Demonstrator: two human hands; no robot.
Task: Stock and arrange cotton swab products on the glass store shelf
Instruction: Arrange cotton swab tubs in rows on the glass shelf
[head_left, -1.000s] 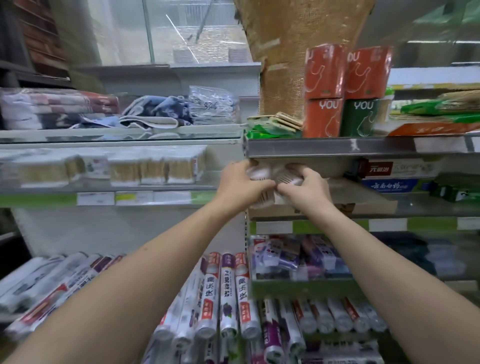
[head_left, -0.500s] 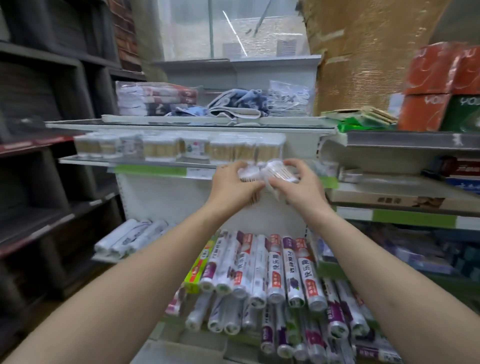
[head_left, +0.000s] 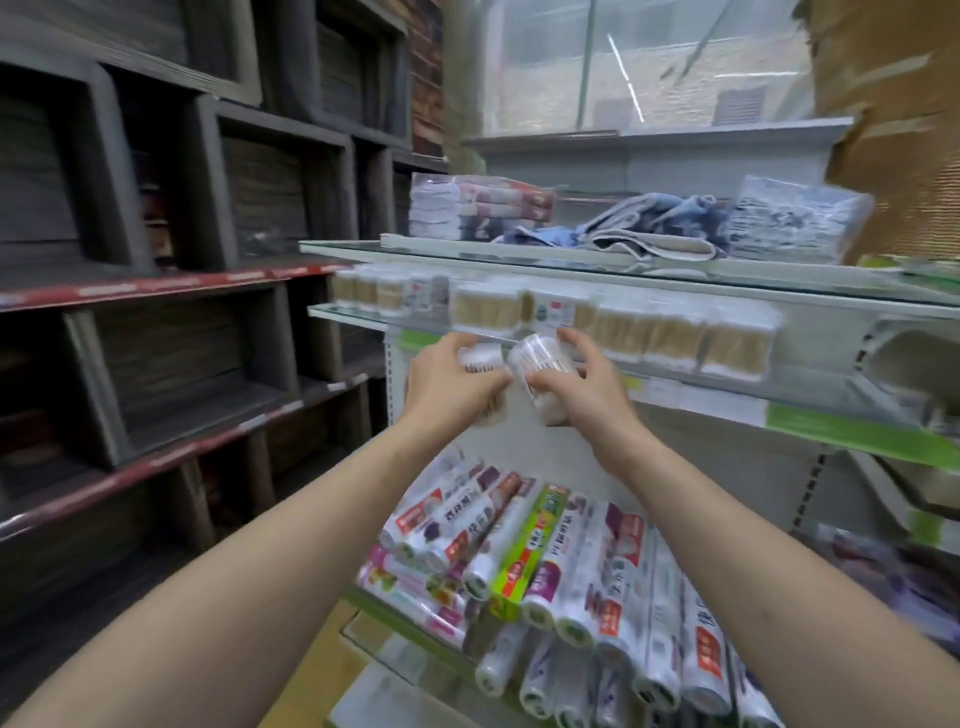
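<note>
Two clear round tubs of cotton swabs sit in my grip, left hand and right hand curled around them, held just near of the glass shelf edge. I see swab packs lining that shelf to the right; its left end looks barer. Glossy wrap rolls lie below.

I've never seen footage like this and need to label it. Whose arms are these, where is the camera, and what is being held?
The camera sits on a person's head, looking forward and down, so the arms are their own. The left hand and right hand each grip a clear cotton swab container, just in front of the glass shelf. That shelf already carries a row of swab packs. Folded cloths lie on the shelf above; plastic wrap rolls lie below.
</note>
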